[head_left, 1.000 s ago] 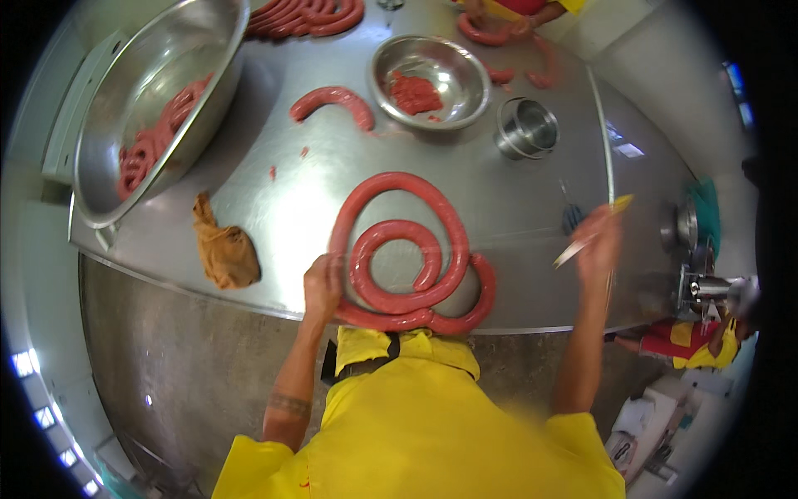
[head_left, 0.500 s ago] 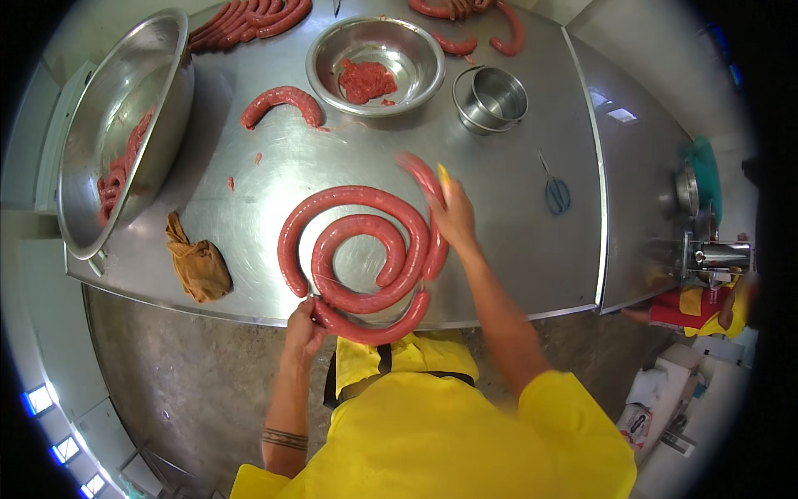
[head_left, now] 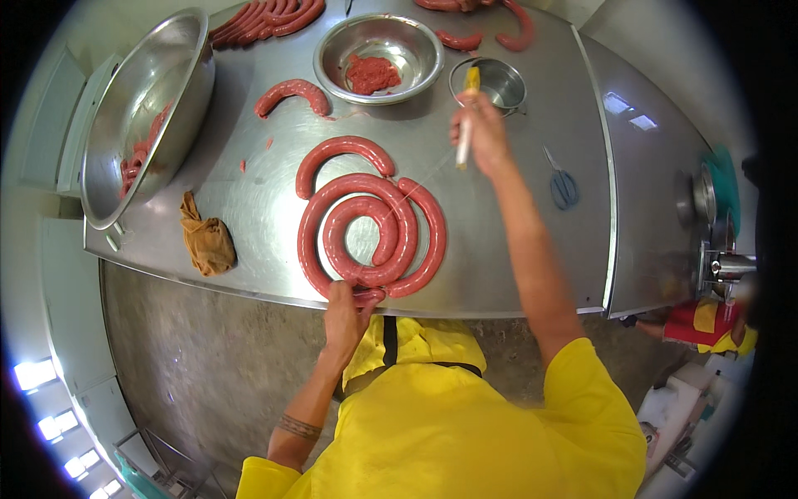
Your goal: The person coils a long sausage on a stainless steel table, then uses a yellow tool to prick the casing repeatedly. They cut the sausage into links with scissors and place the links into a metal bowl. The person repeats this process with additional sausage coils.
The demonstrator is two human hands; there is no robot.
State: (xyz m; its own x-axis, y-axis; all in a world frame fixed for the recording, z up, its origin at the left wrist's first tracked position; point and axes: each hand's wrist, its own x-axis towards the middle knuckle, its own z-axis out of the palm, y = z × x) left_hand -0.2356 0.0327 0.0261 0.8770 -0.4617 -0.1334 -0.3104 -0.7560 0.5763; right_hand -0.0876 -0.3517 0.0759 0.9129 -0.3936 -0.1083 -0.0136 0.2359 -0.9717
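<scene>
From the head view we see our left hand [head_left: 345, 306] pinching the near end of the coiled sausage [head_left: 370, 237] at the front edge of the steel table [head_left: 515, 249], fingers closed on the casing. Our right hand [head_left: 482, 133] is raised over the far side, wrapped around a yellow-tipped spool [head_left: 467, 116], and a thin string [head_left: 416, 179] appears to run taut from it down to the coil. We judge the work partway: the long link is already wound into a flat spiral, while tying it off seems not yet finished. The casing looks smooth, glossy and deep red, the table brushed and reflective. Farther off lie 1 curved short sausage [head_left: 293, 93], a round metal bowl [head_left: 378, 56] with red mince, a small steel cup [head_left: 495, 81], a large tilted basin [head_left: 141, 108], a crumpled brown cloth [head_left: 206, 241] and blue-handled scissors [head_left: 564, 185].
</scene>
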